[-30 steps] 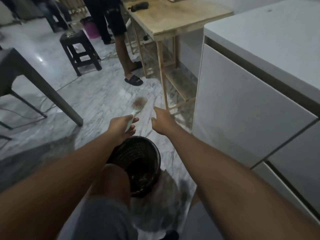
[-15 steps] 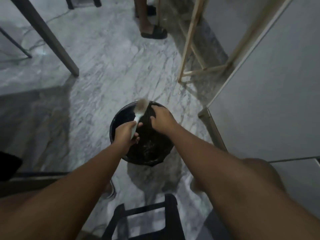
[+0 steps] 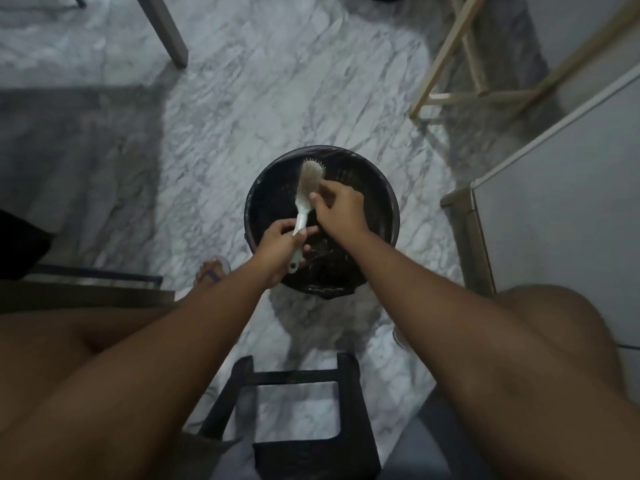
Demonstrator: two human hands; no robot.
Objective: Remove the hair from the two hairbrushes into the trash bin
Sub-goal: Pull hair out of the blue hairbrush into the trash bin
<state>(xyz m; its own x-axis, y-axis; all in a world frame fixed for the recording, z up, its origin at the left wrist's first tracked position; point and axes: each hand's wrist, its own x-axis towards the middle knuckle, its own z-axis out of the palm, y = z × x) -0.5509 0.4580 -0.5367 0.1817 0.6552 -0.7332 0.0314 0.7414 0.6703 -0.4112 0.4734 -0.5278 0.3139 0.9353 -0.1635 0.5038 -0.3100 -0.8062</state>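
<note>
Pale plastic hairbrush [image 3: 306,198] held over open mouth of black trash bin [image 3: 388,216], head pointing away, bristle pad matted with greyish hair [image 3: 309,177]. Left hand [image 3: 282,247] clenched round handle, handle end poking out below palm. Right hand [image 3: 337,208] touches bristle pad, fingertips [image 3: 314,196] pinched at hair near neck of brush. Bin stands on marble floor [image 3: 214,133], dark liner inside. Black stool [image 3: 298,410] below, between knees. White cabinet [image 3: 561,188] at right, wooden frame legs [image 3: 446,81] beyond.
</note>
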